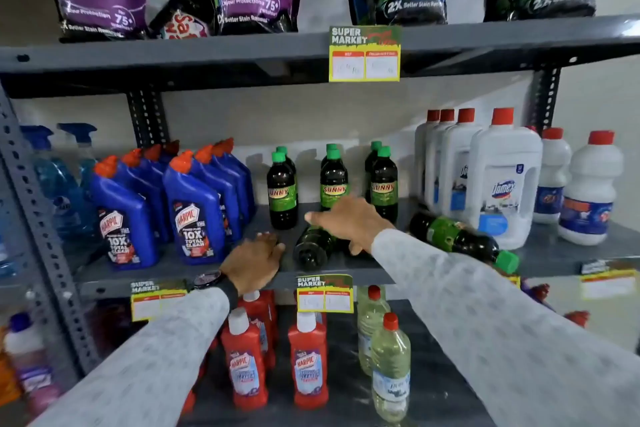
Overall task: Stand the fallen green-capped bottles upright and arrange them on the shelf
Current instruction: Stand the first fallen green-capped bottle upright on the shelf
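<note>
Dark green-capped bottles with green labels stand in three short rows (282, 191) (333, 184) (383, 184) at the middle of the grey shelf (173, 270). One fallen bottle (313, 246) lies with its base toward me. My right hand (349, 222) rests over it, fingers curled around its upper part. Another fallen bottle (460, 239) lies at the right, its green cap pointing to the front edge. My left hand (254, 262) hovers palm down just left of the first fallen bottle, fingers apart, holding nothing.
Blue toilet-cleaner bottles (194, 211) stand at the left, and white red-capped jugs (504, 180) at the right, close behind the second fallen bottle. Detergent pouches fill the shelf above. Red bottles (244, 364) and clear bottles (389, 367) sit on the shelf below. Price tags (325, 293) hang on the shelf edge.
</note>
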### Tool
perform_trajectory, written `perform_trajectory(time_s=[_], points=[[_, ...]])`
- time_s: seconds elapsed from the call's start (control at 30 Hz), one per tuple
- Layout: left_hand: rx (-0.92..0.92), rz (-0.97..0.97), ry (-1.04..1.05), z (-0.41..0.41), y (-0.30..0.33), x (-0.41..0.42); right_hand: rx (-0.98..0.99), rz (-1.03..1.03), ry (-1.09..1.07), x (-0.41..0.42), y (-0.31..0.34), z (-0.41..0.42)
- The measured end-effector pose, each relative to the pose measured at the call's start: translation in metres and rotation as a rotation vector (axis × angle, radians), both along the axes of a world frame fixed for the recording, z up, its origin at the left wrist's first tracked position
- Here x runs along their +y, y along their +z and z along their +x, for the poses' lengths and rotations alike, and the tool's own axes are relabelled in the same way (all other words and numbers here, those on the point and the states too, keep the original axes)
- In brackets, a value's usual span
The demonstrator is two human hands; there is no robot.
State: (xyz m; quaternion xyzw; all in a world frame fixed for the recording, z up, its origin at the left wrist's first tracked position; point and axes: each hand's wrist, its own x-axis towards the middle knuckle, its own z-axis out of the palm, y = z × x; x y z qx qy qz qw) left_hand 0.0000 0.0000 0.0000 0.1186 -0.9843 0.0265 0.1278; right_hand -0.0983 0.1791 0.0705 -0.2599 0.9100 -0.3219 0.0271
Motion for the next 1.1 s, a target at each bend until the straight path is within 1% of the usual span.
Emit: perform_trajectory(time_s=[0.03,0.17,0.23,0.27,0.3,0.33,0.37,0.43,0.57,0.63,0.73,0.8,0.87,0.97,1.1], points=[[-0.013,-0.005,0.021,-0.002,-0.002,-0.003,-0.039,0.029,-0.015,-0.005,0.001,-0.004],[-0.11,-0.049,0.062,-0.01,-0.006,-0.012,-0.032,0.104,-0.069,-0.024,0.003,-0.01],[-0.146,-0.114,0.078,-0.011,-0.01,-0.014,-0.021,0.149,-0.045,-0.033,-0.002,-0.012],[-0.163,-0.164,0.075,-0.012,-0.01,-0.014,-0.062,0.138,-0.034,-0.035,-0.005,-0.013],[-0.168,-0.162,0.073,-0.012,-0.01,-0.015,-0.137,0.084,-0.038,-0.037,-0.007,-0.015],[-0.19,-0.202,0.06,-0.013,-0.008,-0.017,-0.211,0.009,-0.052,-0.037,-0.008,-0.016],[-0.212,-0.181,0.051,-0.014,-0.007,-0.018,-0.258,-0.042,-0.062,-0.036,-0.009,-0.017],[-0.244,-0.153,0.033,-0.014,-0.004,-0.022,-0.306,-0.084,-0.064,-0.035,-0.01,-0.019],[-0.204,-0.191,0.033,-0.012,-0.008,-0.023,-0.442,-0.178,-0.017,-0.03,-0.006,-0.022],[-0.222,-0.19,0.046,-0.01,-0.009,-0.021,-0.484,-0.261,0.015,-0.028,-0.003,-0.022],[-0.216,-0.132,0.068,-0.011,-0.009,-0.025,-0.41,-0.45,0.047,-0.03,0.001,-0.026],[-0.196,-0.075,0.064,-0.012,-0.01,-0.027,-0.326,-0.577,0.05,-0.034,-0.001,-0.029],[-0.171,0.003,0.063,-0.014,-0.012,-0.03,-0.201,-0.664,0.06,-0.037,-0.01,-0.028],[-0.126,0.117,0.081,-0.019,-0.013,-0.032,0.03,-0.698,0.105,-0.039,-0.034,-0.021],[-0.107,0.152,0.097,-0.021,-0.015,-0.035,0.136,-0.726,0.145,-0.041,-0.06,-0.015]])
